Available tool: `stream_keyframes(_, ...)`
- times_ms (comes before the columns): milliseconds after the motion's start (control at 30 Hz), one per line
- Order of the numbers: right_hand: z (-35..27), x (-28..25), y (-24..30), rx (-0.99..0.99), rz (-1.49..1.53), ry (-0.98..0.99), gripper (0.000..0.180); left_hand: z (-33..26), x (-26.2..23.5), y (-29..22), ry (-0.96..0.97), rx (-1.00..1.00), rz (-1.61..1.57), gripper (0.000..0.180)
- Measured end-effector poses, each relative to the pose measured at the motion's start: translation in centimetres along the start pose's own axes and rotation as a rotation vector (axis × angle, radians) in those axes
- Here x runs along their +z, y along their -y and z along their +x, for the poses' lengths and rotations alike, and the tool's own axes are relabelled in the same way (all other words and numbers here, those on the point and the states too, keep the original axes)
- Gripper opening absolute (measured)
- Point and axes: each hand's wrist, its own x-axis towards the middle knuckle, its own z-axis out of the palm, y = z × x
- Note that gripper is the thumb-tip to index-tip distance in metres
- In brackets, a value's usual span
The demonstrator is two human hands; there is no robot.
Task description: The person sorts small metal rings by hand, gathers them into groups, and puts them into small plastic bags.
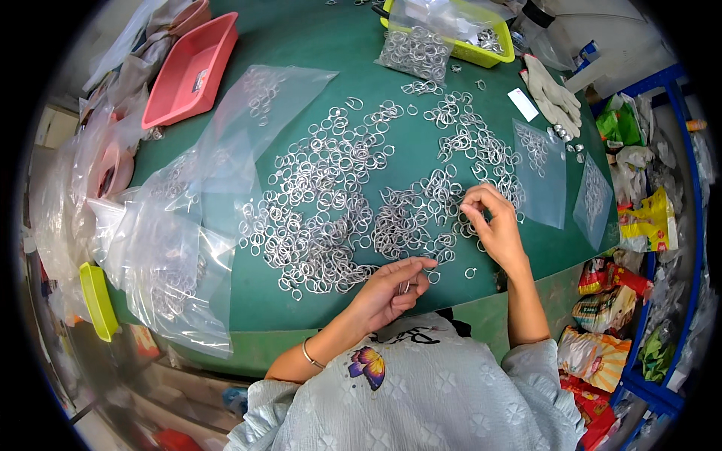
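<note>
Small silver metal rings [331, 173] lie in loose heaps across the green table [293, 90], some with what looks like a short tab. My left hand [387, 295] is at the near edge of the heaps, its fingers curled around at least one ring, whose metal shows between them. Over the right-hand heap is my right hand [492, 225], thumb and forefinger pinched together; whatever is between the fingertips is hidden. A single ring [471, 273] lies on the table just below that hand.
Clear plastic bags [173, 278] cover the left side, near a pink tray [192, 71]. A yellow-green basket [485, 54] and a filled bag of rings [417, 54] stand at the back. Work gloves [553, 98] and two small bags [540, 173] lie right, beside a blue rack [696, 195].
</note>
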Motion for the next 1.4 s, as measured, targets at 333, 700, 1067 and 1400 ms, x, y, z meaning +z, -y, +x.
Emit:
stream_keyframes(333,0.1,-1.0,-1.8,-0.378,-0.309,-0.027,0.015,1.6,1.1,0.1,0.037,0.017,0.045,0.028)
stream_keyframes(700,-0.2,-2.1,-1.5,-0.315,-0.04,0.19,0.01,4.9,4.3,0.1,-0.122,0.076,-0.049,0.032)
stream_keyframes(1067,3.8,-0.2,-2.1,-0.373,-0.396,-0.011,0.016,5.8,3.8,0.3,-0.046,0.034,-0.032,0.03)
stream_keyframes(1400,3.0,-3.2,-0.9,-0.007,0.148,0.263,0.013,6.0,3.8,0.0,-0.138,0.208,0.09,0.042)
